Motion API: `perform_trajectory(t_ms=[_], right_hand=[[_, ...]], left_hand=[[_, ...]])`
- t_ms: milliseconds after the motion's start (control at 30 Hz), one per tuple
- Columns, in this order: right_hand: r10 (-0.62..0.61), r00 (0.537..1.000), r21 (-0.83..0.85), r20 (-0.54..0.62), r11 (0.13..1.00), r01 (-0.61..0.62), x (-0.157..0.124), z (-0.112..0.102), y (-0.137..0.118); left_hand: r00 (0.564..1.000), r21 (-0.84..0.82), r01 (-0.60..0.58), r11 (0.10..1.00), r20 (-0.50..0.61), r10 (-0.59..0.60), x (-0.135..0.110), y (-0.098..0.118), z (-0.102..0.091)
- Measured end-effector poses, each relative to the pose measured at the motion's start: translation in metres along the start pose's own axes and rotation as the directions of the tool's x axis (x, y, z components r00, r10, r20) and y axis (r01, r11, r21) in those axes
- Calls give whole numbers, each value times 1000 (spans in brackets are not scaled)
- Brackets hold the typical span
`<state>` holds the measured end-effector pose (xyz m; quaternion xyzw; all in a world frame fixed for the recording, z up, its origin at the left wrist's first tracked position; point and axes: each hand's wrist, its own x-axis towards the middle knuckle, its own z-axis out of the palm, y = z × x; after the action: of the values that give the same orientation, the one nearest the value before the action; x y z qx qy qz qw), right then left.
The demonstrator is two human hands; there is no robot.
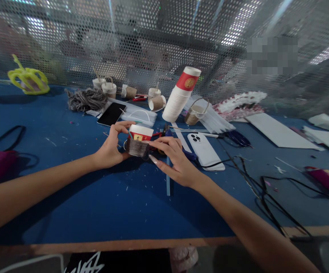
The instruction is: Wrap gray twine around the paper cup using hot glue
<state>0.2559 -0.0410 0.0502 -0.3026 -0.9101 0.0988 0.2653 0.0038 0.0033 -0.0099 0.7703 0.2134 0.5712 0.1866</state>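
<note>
A paper cup [139, 140] with a white rim and red band stands over the blue table [96, 197], its lower half wrapped in grey cord. My left hand [111, 146] grips the cup's left side, thumb and fingers curled round it. My right hand [173, 159] presses its fingers against the cord on the cup's right side.
A leaning stack of red-and-white paper cups [181, 94], a white phone [205, 151], a dark phone [111, 113], a hank of grey cord [87, 99], small wrapped cups [157, 102], black cables [255, 182] and a yellow crown [29, 80] lie around. Perforated mesh [153, 45] backs the table.
</note>
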Motion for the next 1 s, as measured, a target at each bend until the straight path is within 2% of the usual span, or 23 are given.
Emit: perform_trajectory(t_ms=[100,300,433,667,767,900,1000], right_hand=[[6,1000,-4,0,1000,-6,0,0,0],[15,1000,-6,18,1000,-15,1,0,-1],[14,1000,-7,16,1000,-14,0,0,0],[2,1000,-16,1,1000,-2,-1,1,1],[-3,1000,-17,-6,1000,3,-1,1,0],[-31,998,-2,-58,1000,31,-2,2,0],[-17,998,-1,-64,1000,17,-3,3,2]], left_hand=[[1000,-23,-25,999,3,25,-1,-2,0],[999,28,22,999,25,-23,0,2,-2],[1000,-7,-12,1000,4,12,0,1,-1],[999,60,15,998,46,-18,1,4,-3],[999,33,19,999,34,-20,1,3,-2],[999,-31,-35,999,13,35,1,1,0],[999,-34,-6,999,32,7,1,2,1]])
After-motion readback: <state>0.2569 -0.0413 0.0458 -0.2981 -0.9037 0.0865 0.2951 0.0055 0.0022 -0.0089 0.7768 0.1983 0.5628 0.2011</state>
